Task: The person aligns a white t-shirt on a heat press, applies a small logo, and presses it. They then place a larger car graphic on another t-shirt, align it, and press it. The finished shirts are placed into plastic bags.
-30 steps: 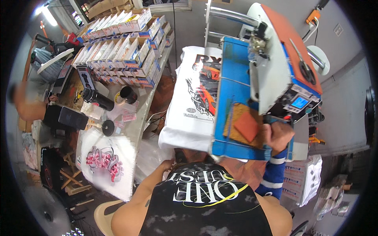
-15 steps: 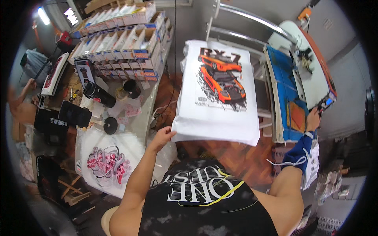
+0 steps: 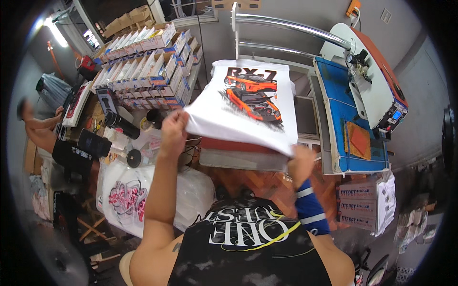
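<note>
A white T-shirt (image 3: 217, 121) with an orange car print and dark lettering lies over a flat press bed (image 3: 224, 158), its near hem raised. My left hand (image 3: 175, 125) is closed on the hem's left corner, pulling the cloth taut. At the right corner, my right hand (image 3: 302, 164) is closed on the hem too, slightly smeared by motion. The bed's reddish and grey front edge shows below the lifted cloth.
Right of the shirt stands a heat press (image 3: 372, 71) with a small screen, beside a blue-topped board (image 3: 341, 119). Boxes (image 3: 358, 205) sit below. On the left, a table (image 3: 167, 138) carries stacked cartons (image 3: 138, 71), a black bottle (image 3: 121, 125) and another printed shirt (image 3: 126, 195). A person (image 3: 45, 128) works far left.
My right hand has left the press's control box and gripped the shirt's right hem corner. My left hand has moved up and left with its corner, lifting the hem and baring the bed's front edge.
</note>
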`<state>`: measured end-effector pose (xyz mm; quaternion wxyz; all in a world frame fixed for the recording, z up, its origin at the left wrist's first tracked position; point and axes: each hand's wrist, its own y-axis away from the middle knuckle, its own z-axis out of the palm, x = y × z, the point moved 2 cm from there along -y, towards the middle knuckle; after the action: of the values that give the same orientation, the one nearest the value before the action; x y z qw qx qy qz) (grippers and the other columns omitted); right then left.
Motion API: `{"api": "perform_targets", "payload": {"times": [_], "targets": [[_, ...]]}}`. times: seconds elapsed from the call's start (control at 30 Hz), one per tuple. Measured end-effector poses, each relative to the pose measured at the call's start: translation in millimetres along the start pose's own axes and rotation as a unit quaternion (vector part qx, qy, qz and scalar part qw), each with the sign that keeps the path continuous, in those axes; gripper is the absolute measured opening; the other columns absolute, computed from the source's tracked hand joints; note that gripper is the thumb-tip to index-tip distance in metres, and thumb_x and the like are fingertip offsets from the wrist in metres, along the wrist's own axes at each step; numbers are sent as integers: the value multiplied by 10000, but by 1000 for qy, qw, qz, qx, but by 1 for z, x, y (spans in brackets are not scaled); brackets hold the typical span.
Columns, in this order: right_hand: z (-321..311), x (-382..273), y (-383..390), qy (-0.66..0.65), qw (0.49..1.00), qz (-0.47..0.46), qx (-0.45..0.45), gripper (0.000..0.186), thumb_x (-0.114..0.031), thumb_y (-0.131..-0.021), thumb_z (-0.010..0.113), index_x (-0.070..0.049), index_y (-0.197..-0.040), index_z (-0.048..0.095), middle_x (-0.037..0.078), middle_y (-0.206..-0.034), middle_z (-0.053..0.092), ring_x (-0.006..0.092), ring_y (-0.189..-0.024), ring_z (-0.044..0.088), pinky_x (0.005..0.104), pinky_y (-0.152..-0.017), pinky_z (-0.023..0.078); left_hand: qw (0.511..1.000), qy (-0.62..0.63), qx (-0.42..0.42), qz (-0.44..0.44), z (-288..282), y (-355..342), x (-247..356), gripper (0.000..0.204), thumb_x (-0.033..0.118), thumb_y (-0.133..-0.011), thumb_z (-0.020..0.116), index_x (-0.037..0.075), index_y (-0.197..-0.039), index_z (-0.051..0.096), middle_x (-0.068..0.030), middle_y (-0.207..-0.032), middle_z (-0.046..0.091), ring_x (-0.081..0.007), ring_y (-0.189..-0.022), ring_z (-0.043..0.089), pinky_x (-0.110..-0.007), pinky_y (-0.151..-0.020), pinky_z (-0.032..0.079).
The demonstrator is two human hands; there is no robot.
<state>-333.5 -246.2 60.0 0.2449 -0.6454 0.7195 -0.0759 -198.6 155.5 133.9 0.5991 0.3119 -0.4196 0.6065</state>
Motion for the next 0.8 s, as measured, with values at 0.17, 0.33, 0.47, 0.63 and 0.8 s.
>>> {"api": "perform_targets", "payload": {"times": [0.17, 0.33, 0.47, 0.63, 0.8], "targets": [[-112, 86, -111, -41, 967, -36, 249, 141, -8, -829, 660, -33, -961, 706, 130, -1001, 730, 318, -929, 688, 400, -826, 531, 988, 50, 117, 90, 47, -58, 74, 190, 193, -1067, 567, 11, -1090, 619, -82, -953, 674, -186, -880, 668, -339, -785, 560], [-229, 25, -199, -406, 895, -70, 171, 290, -113, -916, 716, -30, -1191, 675, 113, -1163, 713, 202, -1023, 659, 363, -888, 519, 962, 134, 62, 229, 87, -4, 144, 193, 177, -1042, 605, 3, -1126, 614, -128, -1102, 706, -212, -1026, 695, -356, -932, 575], [-171, -71, -151, -237, 908, -336, 77, 496, -154, -815, 788, -36, -1265, 616, 137, -1279, 653, 268, -1161, 618, 417, -1047, 452, 965, 124, 9, 230, 121, 90, 144, 175, 144, -1037, 606, 5, -1143, 613, -101, -1107, 708, -190, -1008, 701, -354, -932, 577], [-161, -139, -127, -360, 839, -339, -228, 178, -29, -756, 728, -48, -930, 696, 144, -1178, 700, 324, -1081, 650, 420, -1015, 464, 907, 52, 50, 414, 137, 247, 215, 249, 186, -1052, 574, -8, -1208, 594, -134, -1121, 708, -244, -1007, 718, -405, -913, 602], [-195, -256, 68, -555, 556, -539, -304, 328, -155, -841, 788, -43, -1133, 688, 172, -1061, 677, 320, -991, 660, 388, -899, 510, 868, -99, 154, 461, 161, 422, 219, 237, 122, -986, 690, 49, -1185, 583, -39, -998, 684, -125, -864, 670, -282, -774, 577]]}}
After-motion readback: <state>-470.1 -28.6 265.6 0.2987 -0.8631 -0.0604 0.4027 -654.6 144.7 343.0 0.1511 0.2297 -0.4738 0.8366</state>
